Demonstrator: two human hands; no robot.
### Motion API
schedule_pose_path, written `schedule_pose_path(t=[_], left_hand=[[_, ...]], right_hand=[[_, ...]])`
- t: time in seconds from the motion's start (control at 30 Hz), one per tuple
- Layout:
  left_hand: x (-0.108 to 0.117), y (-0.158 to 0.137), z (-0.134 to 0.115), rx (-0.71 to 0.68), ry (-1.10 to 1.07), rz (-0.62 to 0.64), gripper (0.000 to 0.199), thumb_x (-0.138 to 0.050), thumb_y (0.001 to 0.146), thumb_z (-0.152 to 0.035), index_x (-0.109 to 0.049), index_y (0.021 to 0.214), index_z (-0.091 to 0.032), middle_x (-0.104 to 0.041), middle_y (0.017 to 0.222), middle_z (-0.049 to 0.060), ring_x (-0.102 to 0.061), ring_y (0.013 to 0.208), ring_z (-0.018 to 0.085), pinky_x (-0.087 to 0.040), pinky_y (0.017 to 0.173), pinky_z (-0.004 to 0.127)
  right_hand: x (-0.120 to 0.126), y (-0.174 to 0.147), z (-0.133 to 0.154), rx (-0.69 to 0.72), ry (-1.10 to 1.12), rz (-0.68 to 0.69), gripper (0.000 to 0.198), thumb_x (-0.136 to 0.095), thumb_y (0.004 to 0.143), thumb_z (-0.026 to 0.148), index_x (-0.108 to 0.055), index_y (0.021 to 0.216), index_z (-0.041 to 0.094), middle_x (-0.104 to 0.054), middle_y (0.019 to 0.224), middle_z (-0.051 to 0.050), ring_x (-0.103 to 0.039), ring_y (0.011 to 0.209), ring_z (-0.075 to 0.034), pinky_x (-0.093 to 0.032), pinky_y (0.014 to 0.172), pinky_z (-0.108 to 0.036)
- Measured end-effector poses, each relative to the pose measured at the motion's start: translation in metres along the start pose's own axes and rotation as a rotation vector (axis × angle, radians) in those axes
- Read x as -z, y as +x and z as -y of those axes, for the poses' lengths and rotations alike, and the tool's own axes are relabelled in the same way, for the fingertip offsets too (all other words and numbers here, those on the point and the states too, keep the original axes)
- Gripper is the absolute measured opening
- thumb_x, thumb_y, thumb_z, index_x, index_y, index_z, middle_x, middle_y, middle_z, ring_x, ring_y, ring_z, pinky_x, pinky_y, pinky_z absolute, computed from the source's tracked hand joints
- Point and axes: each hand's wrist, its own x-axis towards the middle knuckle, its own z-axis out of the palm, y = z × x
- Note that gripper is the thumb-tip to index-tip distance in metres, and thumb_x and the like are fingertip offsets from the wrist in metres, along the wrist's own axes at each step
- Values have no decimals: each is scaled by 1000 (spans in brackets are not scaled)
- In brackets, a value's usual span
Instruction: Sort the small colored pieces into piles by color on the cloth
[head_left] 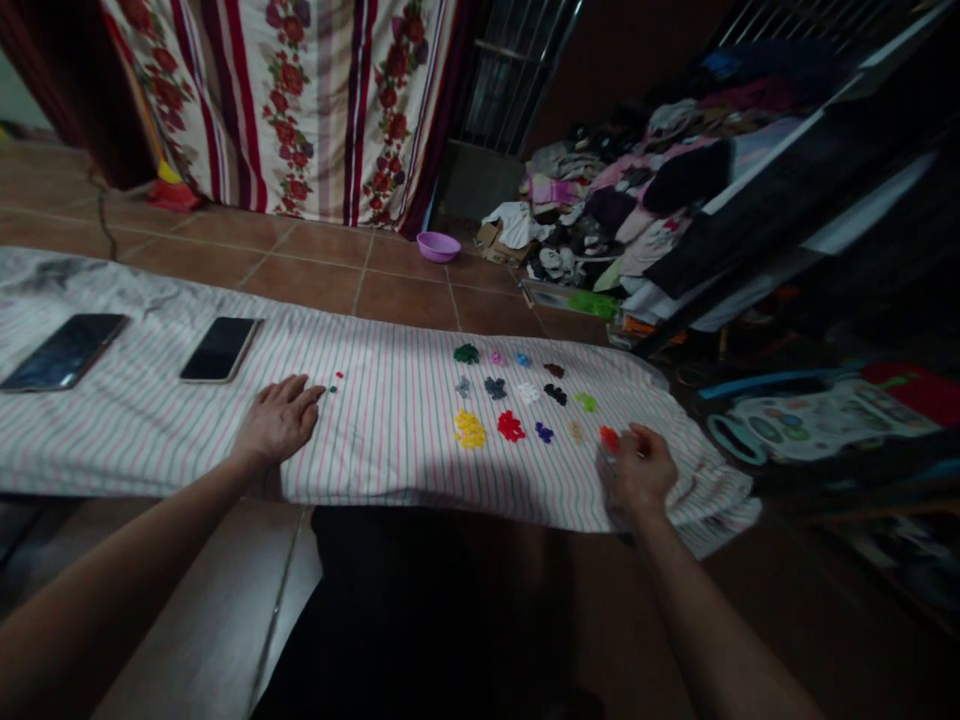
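My left hand (281, 418) lies palm down on the striped cloth (390, 430), fingers stretched out. Just beyond its fingertips are a tiny green piece (333, 389) and a tiny red piece (340, 375). At the right, my right hand (643, 465) has its fingers curled together beside a small orange pile (608, 438); whatever may be between them is hidden. Small pieces sorted by colour lie in rows, among them a yellow pile (470, 429), a red pile (511, 426), a purple pile (544, 432), a beige pile (575, 431) and a dark green pile (466, 354).
Two dark-screened devices, a larger one (64, 352) and a phone (220, 350), lie on the cloth at left. Beyond it, a purple basin (438, 247) stands on the tiled floor, near a heap of clothes (600, 200). A floral curtain (300, 110) hangs behind.
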Motion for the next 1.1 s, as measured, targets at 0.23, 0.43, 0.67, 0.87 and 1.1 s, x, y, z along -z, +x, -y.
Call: schedule_pose_path(t=[0.23,0.43,0.67,0.87,1.1], left_hand=[[0,0,-2,10,-26,-1,47,-34,96,-31,-62,131,-21,-57,144,15,-50,136,30,-37,113,50],[-2,0,-2,7,-4,-7,46,-33,96,-32,-62,131,-23,-58,143,14,-49,137,29,-38,113,49],[-3,1,-2,6,-11,-35,43,-37,96,-32,-62,131,-26,-59,142,11,-50,137,28,-39,112,48],[-5,1,-2,-3,-44,-52,43,-37,96,-30,-62,131,-23,-57,143,16,-49,137,31,-38,112,52],[-6,1,-1,-18,-1,-66,42,-38,96,-30,-61,130,-24,-59,142,15,-51,135,30,-40,111,51]], right_hand=[[-51,-48,121,334,159,346,31,-53,84,44,-70,92,20,-71,89,-9,-64,79,-21,-53,77,-37],[-123,-127,197,518,318,726,28,-48,92,32,-72,103,22,-70,94,-8,-66,88,-20,-55,76,-32],[-198,-189,242,578,316,876,41,-40,92,14,-68,121,22,-65,117,-9,-61,112,-20,-50,102,-35],[-234,-196,272,501,262,823,43,-39,93,10,-67,124,21,-64,118,-10,-60,112,-21,-48,103,-36],[-242,-206,288,410,101,844,39,-43,94,10,-69,121,22,-64,120,-9,-59,110,-23,-48,100,-37]])
